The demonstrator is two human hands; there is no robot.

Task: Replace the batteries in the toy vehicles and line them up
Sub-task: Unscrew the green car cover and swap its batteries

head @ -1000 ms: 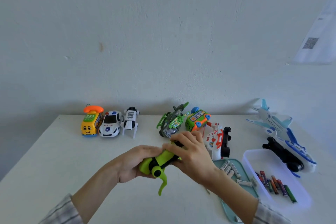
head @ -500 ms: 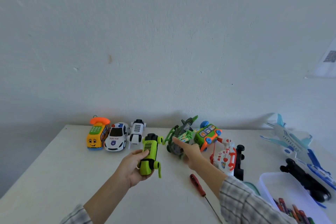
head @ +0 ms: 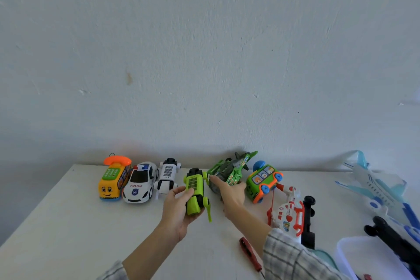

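My left hand (head: 176,208) grips a lime-green toy vehicle (head: 195,191) from below, its nose pointing at the wall, just right of the white robot-like toy (head: 167,176). My right hand (head: 228,192) lies with straight fingers against the green and grey toy plane (head: 231,170). At the back left a yellow phone bus (head: 113,178) and a white police car (head: 141,182) stand side by side with the white toy.
A green-orange bus (head: 263,179), a white-red helicopter (head: 288,213) and a blue-white airliner (head: 375,188) lie to the right. A red screwdriver (head: 250,254) lies near the front. A clear plastic box (head: 354,254) is at the bottom right.
My left hand has carried the lime-green vehicle farther back toward the row by the wall. My right hand let go of it earlier and now rests against the green plane.
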